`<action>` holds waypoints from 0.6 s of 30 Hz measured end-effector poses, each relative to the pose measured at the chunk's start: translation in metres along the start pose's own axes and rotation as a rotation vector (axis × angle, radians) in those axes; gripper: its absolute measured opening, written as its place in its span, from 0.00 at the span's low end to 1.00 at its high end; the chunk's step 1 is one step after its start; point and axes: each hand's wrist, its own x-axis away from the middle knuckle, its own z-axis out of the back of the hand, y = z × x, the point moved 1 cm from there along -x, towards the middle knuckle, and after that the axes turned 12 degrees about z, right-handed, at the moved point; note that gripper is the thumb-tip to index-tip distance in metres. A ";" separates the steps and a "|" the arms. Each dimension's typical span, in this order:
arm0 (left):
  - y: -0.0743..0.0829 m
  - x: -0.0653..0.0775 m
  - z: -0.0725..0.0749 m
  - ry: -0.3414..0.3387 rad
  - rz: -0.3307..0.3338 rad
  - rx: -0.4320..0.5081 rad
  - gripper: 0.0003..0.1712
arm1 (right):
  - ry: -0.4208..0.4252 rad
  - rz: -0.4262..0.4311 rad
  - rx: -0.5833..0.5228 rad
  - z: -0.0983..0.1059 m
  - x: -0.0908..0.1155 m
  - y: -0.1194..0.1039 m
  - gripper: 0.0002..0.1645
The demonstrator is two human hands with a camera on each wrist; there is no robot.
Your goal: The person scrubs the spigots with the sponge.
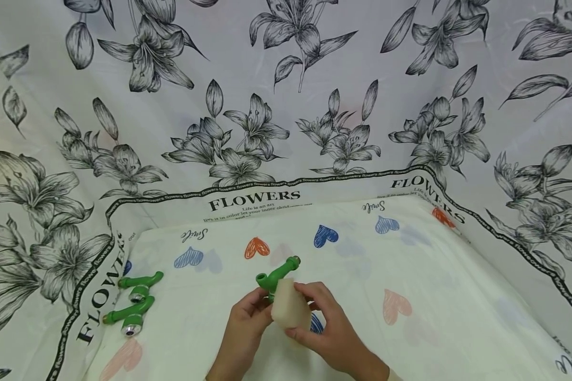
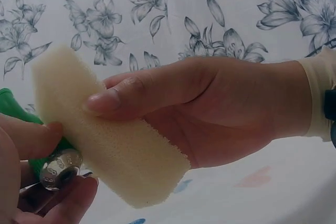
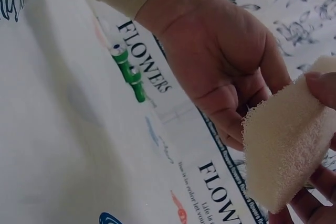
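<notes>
A green tap (image 1: 278, 273) with a silver metal end is in my left hand (image 1: 244, 324), pinched between thumb and fingers. My right hand (image 1: 332, 329) grips a cream-coloured sponge block (image 1: 291, 307) beside the tap. In the left wrist view the sponge (image 2: 113, 135) stands tilted, close against the tap, whose metal end (image 2: 62, 169) faces the camera. From the right wrist the sponge (image 3: 286, 140) hides the held tap and part of the left hand (image 3: 220, 51).
Two more green taps, one farther back (image 1: 140, 284) and one nearer (image 1: 131, 316), lie at the left side of the table. A white cloth (image 1: 362, 296) with hearts covers the table. Flower-printed sheeting (image 1: 286, 132) rises behind and along both sides.
</notes>
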 end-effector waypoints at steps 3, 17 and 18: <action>0.000 0.000 -0.001 0.022 -0.003 0.001 0.29 | -0.006 -0.005 -0.002 0.000 0.000 0.001 0.41; 0.002 0.001 0.000 -0.031 0.018 -0.021 0.33 | 0.026 -0.116 0.005 0.009 -0.004 0.019 0.39; 0.002 0.001 0.000 -0.036 0.016 -0.023 0.32 | 0.031 -0.127 0.006 0.010 -0.004 0.020 0.38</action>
